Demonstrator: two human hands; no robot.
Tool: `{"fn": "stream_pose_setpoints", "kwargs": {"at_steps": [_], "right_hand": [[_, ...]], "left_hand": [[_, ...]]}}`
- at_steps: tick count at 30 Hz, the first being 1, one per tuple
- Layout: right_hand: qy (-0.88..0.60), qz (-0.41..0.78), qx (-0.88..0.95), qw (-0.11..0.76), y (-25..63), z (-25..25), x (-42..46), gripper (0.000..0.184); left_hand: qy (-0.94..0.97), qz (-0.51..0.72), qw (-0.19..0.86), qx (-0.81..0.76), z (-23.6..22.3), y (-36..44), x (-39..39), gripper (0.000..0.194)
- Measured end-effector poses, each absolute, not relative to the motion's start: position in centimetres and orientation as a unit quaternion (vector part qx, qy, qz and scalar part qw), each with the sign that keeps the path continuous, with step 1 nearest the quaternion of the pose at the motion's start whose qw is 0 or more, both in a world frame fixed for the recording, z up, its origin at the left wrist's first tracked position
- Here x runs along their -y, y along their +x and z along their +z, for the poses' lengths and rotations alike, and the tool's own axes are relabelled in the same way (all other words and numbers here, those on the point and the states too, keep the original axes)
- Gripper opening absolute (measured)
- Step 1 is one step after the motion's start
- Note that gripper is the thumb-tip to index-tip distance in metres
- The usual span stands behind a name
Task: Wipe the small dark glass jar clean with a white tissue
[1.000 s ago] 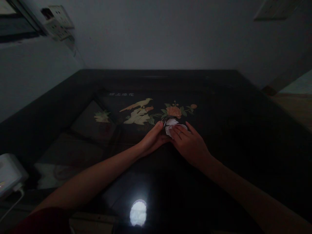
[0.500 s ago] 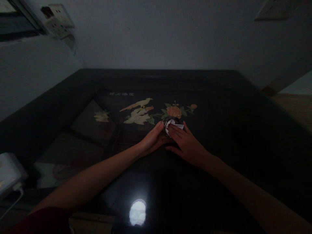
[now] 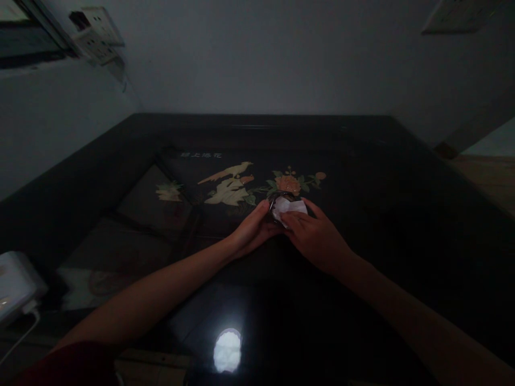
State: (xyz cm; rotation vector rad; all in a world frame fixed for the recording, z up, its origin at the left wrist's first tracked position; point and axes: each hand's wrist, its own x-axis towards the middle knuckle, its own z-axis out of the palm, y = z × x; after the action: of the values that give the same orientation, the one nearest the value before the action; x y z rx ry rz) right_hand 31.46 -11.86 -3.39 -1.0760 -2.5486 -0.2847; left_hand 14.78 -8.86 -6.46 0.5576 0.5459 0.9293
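Observation:
Both hands meet near the middle of a dark glossy table [image 3: 402, 225] with an inlaid bird and flower picture [image 3: 241, 185]. My left hand [image 3: 251, 231] rests on the table, its fingers curled around a small round dark object with a shiny rim [image 3: 274, 202] that I cannot name. My right hand [image 3: 316, 236] presses a crumpled white tissue [image 3: 287, 208] against that object with its fingertips. A ring sits on one right finger. The room is dim.
A white box with a cable [image 3: 16, 287] sits at the table's left front edge. Wall sockets [image 3: 94, 32] hang on the left wall. A lamp's reflection [image 3: 228, 351] shines on the table near me. Wooden floor [image 3: 488, 177] shows at right.
My right hand has shifted the tissue slightly back and forth over the small object. My left hand has stayed in place.

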Motion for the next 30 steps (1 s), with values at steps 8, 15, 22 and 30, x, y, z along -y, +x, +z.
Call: {"fn": "stream_pose_setpoints", "kwargs": {"at_steps": [8, 15, 22, 30], "right_hand": [[-0.339, -0.199, 0.899, 0.194, 31.3, -3.2, 11.9, 0.023], [-0.331, -0.179, 0.903, 0.207, 31.1, -3.8, 11.9, 0.022], [-0.356, -0.057, 0.893, 0.270, 30.6, -4.0, 12.4, 0.025], [-0.358, -0.081, 0.899, 0.241, 30.2, -5.2, 12.5, 0.036]], "left_hand": [[0.268, 0.445, 0.819, -0.245, -6.4, 15.0, 8.9, 0.030], [0.291, 0.441, 0.814, -0.241, -6.5, 14.9, 9.0, 0.030], [0.311, 0.431, 0.809, -0.252, -6.7, 14.8, 8.9, 0.031], [0.312, 0.443, 0.807, -0.234, -7.0, 14.8, 8.9, 0.031]]}}
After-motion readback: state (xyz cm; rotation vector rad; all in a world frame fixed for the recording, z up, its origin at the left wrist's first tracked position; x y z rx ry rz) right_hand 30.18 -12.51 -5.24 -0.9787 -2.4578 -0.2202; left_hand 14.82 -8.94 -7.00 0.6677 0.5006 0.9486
